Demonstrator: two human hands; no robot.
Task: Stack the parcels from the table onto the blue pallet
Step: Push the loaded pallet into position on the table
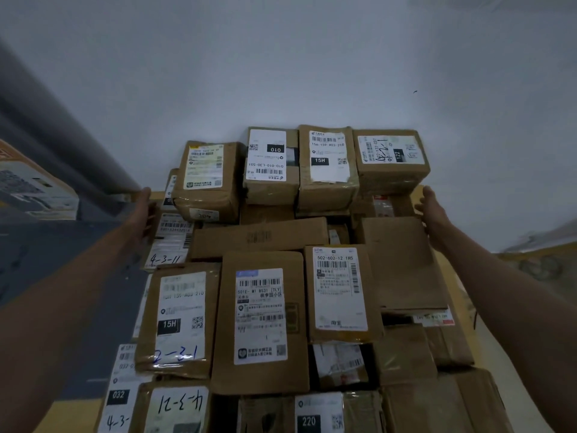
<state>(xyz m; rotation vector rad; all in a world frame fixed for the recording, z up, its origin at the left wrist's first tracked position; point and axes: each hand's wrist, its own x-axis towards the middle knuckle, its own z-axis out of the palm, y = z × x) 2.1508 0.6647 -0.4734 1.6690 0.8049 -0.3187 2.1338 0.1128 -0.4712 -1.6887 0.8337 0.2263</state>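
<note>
Brown cardboard parcels with white shipping labels (260, 320), heaped in overlapping layers on a yellowish table top (449, 276) against a pale wall (281, 57). Four squarish boxes (327, 164) perched along the far edge, highest of the heap; flatter packets spread in front, labels mostly up, likely for reading. At least fifteen parcels visible; exact count not possible, several being half buried. No blue pallet in view. Left hand (145, 210) reaching to the heap's left flank, fingers straight, at or against a labelled packet (173, 232); contact unclear. Right hand (432, 210) mirroring on the right flank, fingers extended and relaxed beside a plain flat carton (399, 260), gripping nothing. Two hands apart, bracketing the pile, probably to gather or steady it before lifting. Stacking apparently barely begun here.
</note>
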